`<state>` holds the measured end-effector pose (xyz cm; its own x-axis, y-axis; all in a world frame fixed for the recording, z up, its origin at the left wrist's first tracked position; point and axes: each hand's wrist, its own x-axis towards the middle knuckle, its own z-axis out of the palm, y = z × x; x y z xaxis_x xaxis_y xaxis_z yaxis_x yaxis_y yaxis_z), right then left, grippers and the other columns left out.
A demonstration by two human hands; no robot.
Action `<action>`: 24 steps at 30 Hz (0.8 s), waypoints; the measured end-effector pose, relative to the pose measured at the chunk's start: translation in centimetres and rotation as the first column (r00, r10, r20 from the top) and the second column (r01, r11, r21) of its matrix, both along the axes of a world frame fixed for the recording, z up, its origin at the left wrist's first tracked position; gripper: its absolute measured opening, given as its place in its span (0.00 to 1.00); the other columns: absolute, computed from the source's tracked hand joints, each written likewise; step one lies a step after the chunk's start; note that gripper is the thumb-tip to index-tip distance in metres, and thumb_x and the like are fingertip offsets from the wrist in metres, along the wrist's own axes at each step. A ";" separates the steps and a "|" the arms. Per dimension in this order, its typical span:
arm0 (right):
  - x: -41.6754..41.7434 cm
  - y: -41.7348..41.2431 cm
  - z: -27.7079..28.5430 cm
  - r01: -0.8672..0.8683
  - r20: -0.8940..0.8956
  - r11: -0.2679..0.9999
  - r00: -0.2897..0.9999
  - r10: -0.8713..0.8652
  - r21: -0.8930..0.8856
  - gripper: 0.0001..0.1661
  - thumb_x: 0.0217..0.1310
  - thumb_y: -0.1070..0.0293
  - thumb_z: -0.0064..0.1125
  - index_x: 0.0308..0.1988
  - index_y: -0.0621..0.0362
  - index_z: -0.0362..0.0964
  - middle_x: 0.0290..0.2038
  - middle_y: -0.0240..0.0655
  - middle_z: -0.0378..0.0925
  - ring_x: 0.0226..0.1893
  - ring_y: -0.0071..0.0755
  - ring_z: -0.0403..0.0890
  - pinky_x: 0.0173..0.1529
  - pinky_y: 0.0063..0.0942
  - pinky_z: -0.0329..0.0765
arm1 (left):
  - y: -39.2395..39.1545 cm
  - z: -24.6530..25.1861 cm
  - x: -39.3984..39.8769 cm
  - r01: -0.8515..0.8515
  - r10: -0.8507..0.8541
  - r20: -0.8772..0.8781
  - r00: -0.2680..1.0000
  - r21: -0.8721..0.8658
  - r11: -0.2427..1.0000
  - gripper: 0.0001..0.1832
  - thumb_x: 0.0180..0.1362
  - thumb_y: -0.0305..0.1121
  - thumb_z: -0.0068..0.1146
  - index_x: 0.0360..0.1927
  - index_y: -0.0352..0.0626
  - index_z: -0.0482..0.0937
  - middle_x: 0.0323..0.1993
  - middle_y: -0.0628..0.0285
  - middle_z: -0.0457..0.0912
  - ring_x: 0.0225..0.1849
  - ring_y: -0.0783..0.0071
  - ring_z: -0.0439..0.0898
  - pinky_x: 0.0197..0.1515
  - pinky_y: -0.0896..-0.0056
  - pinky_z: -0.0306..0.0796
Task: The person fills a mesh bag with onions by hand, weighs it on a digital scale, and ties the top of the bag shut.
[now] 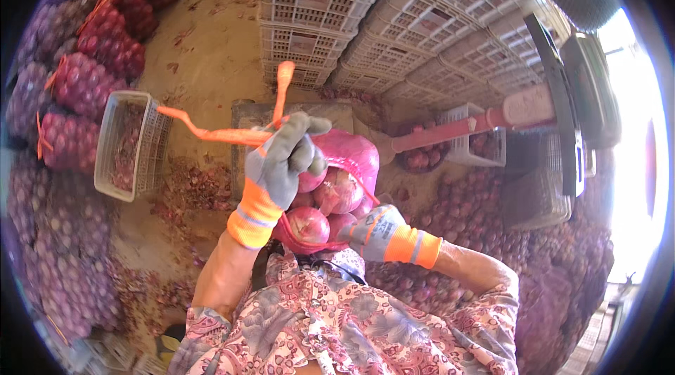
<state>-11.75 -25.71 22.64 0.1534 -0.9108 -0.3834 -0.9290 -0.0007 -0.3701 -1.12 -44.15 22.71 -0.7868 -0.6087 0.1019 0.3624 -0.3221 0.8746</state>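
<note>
In front of me stands a red mesh bag (361, 145), its mouth spread wide towards me. Large red onions (337, 191) fill it up to the opening. My left hand (287, 156), in a grey-coated glove with an orange cuff, is over the bag's left side. Its fingers are closed around an orange plastic tie (224, 136), whose two ends stick out to the left and upward. My right hand (375, 231), gloved the same way, grips the bag's rim at the lower right.
Behind the bag is a platform scale (292, 110), with a pink-wrapped post (448, 130) running right. Stacked white plastic crates (311, 11) stand beyond. A crate of onion skins (108, 148) and filled mesh sacks (89, 85) are left. Loose onions (474, 211) cover the right floor.
</note>
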 end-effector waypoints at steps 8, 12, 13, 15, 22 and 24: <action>5.2 -1.1 3.9 -0.143 -0.016 0.917 0.987 0.160 0.372 0.11 0.46 0.65 0.49 0.34 0.50 0.69 0.21 0.33 0.74 0.24 0.38 0.78 0.28 0.37 0.74 | 0.2 2.8 5.2 -0.013 -0.033 0.235 0.971 0.191 0.981 0.22 0.64 0.38 0.36 0.32 0.24 0.72 0.07 0.75 0.51 0.08 0.84 0.56 0.18 0.77 0.64; 3.5 -3.3 5.6 -0.122 -0.098 0.923 0.981 0.169 0.365 0.05 0.44 0.66 0.50 0.25 0.50 0.72 0.19 0.33 0.75 0.23 0.39 0.79 0.25 0.36 0.74 | -1.1 3.9 3.8 0.047 -0.066 0.227 0.972 0.087 0.995 0.22 0.63 0.38 0.35 0.31 0.24 0.72 0.06 0.75 0.51 0.08 0.86 0.56 0.17 0.78 0.64; 2.0 -3.6 5.0 -0.104 -0.190 0.962 0.969 0.156 0.254 0.03 0.39 0.67 0.52 0.21 0.50 0.72 0.19 0.33 0.75 0.23 0.38 0.79 0.24 0.35 0.74 | -1.9 3.8 2.9 0.110 -0.122 0.193 0.973 0.074 0.991 0.21 0.63 0.37 0.35 0.32 0.25 0.72 0.08 0.74 0.55 0.09 0.86 0.57 0.17 0.78 0.63; -2.6 -4.1 4.0 0.016 -0.257 0.986 0.966 0.027 0.164 0.01 0.32 0.68 0.55 0.17 0.48 0.72 0.18 0.34 0.74 0.22 0.38 0.78 0.23 0.32 0.75 | -1.9 3.6 -1.1 0.083 -0.087 0.210 0.974 0.029 0.996 0.20 0.63 0.36 0.34 0.36 0.25 0.71 0.11 0.74 0.54 0.13 0.84 0.58 0.21 0.78 0.64; -15.2 -6.3 -0.6 -0.187 -0.486 0.974 0.868 0.102 -0.129 0.07 0.46 0.63 0.50 0.31 0.46 0.72 0.28 0.29 0.75 0.33 0.37 0.76 0.37 0.32 0.74 | -5.6 1.5 -11.5 0.157 -0.138 0.134 0.981 -0.151 0.976 0.19 0.64 0.35 0.35 0.42 0.26 0.71 0.14 0.72 0.53 0.22 0.77 0.67 0.34 0.74 0.68; -16.5 -5.4 -1.0 -0.137 -0.550 0.990 0.830 0.092 -0.041 0.08 0.47 0.63 0.50 0.32 0.45 0.71 0.30 0.29 0.74 0.35 0.36 0.76 0.38 0.31 0.74 | -5.2 0.3 -12.5 0.241 -0.235 0.099 0.967 -0.053 0.969 0.19 0.62 0.37 0.40 0.43 0.28 0.71 0.20 0.66 0.69 0.30 0.73 0.74 0.39 0.73 0.69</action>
<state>-28.23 -31.10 21.59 0.0445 -0.9291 -0.3671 -0.9712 -0.1263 0.2020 -13.62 -49.33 22.99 -0.9160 -0.3974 0.0553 0.1995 -0.3316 0.9221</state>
